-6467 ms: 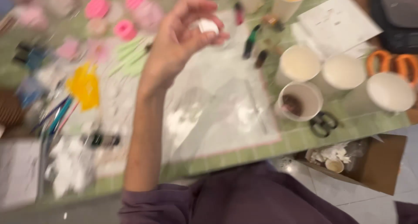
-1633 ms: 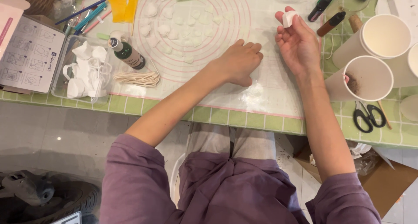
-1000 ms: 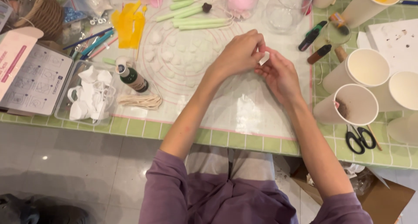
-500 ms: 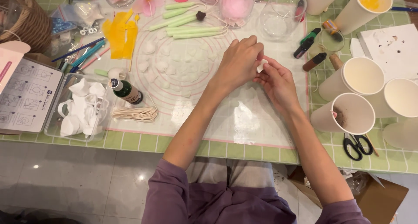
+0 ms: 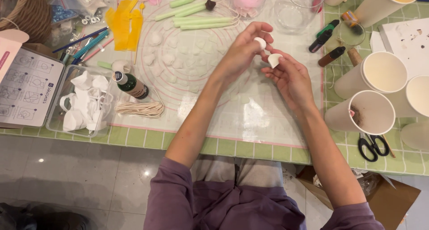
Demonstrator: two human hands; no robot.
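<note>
My left hand had pulled a small white clay ball off the white piece, pinched in my right hand at five o'clock, so shaping continued.

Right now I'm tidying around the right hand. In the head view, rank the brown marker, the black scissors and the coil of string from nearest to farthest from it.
From the right hand:
1. Brown marker, just to its right, farther up the mat.
2. Black scissors, right, near the table's front edge.
3. Coil of string, far left, beyond the left arm.
</note>
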